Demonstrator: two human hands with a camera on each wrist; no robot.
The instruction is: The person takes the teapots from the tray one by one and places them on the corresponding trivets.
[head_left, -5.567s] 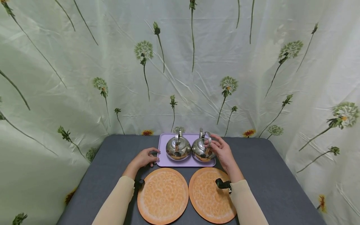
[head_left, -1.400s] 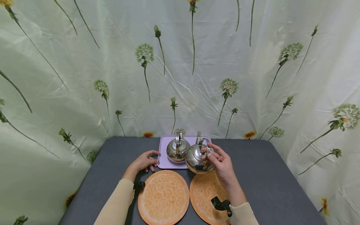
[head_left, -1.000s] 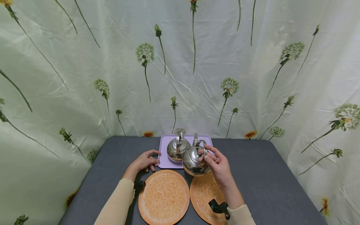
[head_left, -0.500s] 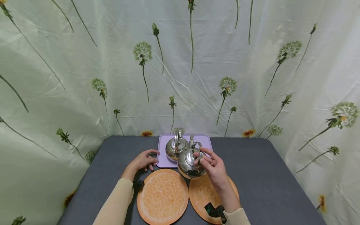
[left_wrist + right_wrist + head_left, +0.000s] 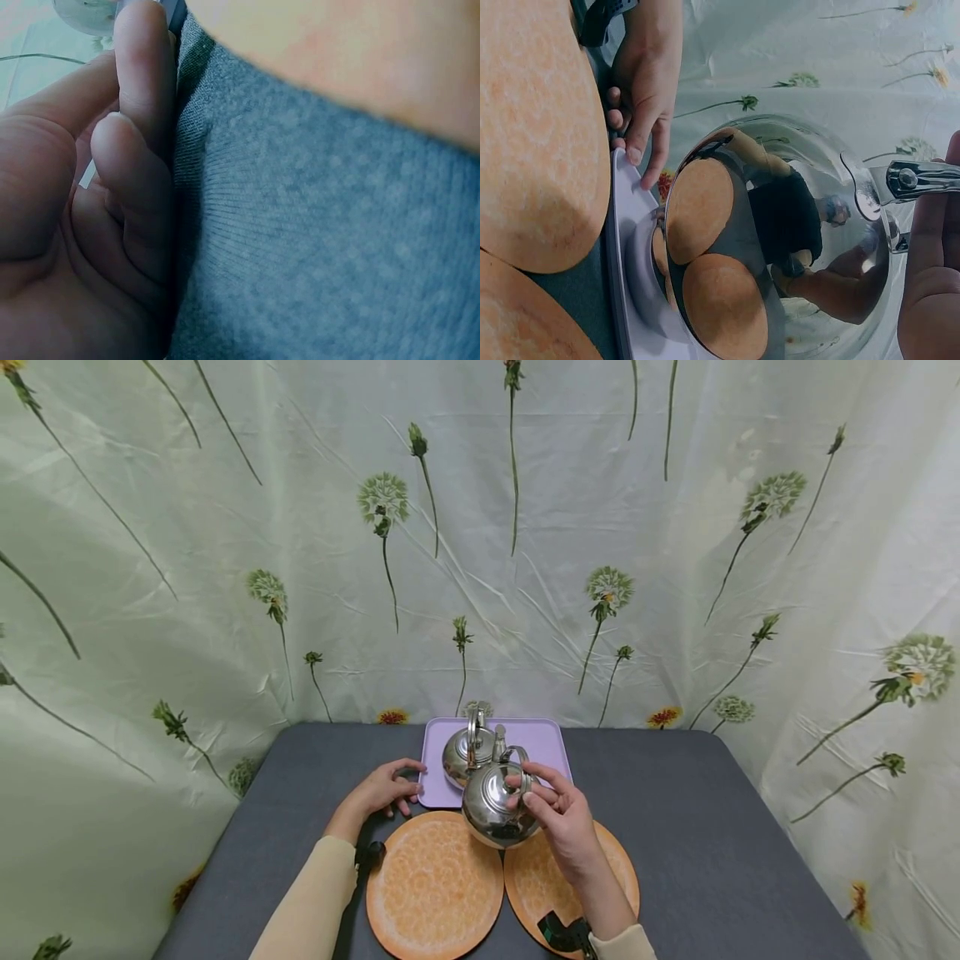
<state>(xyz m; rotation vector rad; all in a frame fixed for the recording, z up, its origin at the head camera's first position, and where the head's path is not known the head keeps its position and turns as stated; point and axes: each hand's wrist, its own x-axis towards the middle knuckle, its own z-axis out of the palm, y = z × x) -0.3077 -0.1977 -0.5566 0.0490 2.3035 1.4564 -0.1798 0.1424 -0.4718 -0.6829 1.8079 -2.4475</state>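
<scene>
Pale, wrinkled curtain (image 5: 540,460) with green dandelion prints (image 5: 383,498) behind and beside a dark grey table (image 5: 697,843)

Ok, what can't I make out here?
Head: lower right of rear kettle, hidden by held kettle.
Head: part of the right board, hidden by the right forearm.
Left wrist: left board, cut off by edges.
Right wrist: most of the right grip, cut off by the right edge.

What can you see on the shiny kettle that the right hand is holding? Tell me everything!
The kettle is round, silvery and metal-looking, with a ringed lid, an arched handle and a spout at its far side. The right hand grips the handle. It looks lifted, hiding part of the purple tray. Its side mirrors the round orange mats. Whether it touches the other kettle is unclear.
</scene>
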